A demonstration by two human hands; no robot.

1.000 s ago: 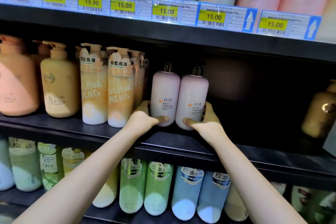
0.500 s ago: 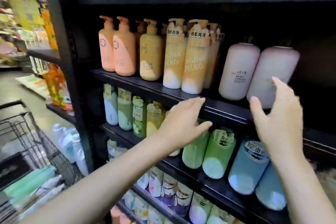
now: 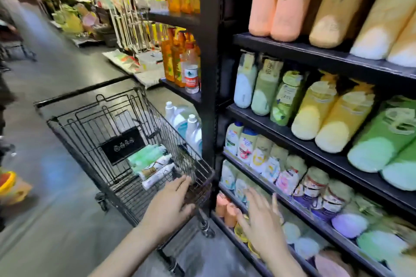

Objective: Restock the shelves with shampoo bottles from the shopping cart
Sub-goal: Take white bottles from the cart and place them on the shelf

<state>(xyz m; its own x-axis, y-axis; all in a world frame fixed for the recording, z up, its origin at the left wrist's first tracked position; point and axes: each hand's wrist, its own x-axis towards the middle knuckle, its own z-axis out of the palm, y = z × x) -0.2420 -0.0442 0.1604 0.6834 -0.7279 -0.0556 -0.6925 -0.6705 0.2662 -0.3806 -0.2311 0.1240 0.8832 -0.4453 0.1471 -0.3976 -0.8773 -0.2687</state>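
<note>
A black wire shopping cart (image 3: pixel 74 128) stands in the aisle to the left of the black shelving (image 3: pixel 292 47). Inside it lie several bottles: green ones (image 3: pixel 146 156) and white ones (image 3: pixel 157 170), on their sides. My left hand (image 3: pixel 171 207) hovers open over the cart's near right corner, fingers spread, holding nothing. My right hand (image 3: pixel 263 229) is open too, blurred, in front of the low shelves and apart from any bottle. The shelves on the right carry rows of orange, yellow and green shampoo bottles (image 3: pixel 315 108).
The shelf unit's black upright post (image 3: pixel 209 74) stands just right of the cart. Beyond it are orange bottles (image 3: pixel 173 58) and white jugs (image 3: pixel 191 128) on a neighbouring rack. Grey aisle floor (image 3: pixel 56 186) stretches left. A yellow object (image 3: pixel 6 183) lies at the left edge.
My view has swung left and down from the shelf to the cart. Both hands let go of the two pink-white bottles on the shelf and dropped, the left one reaching the cart.
</note>
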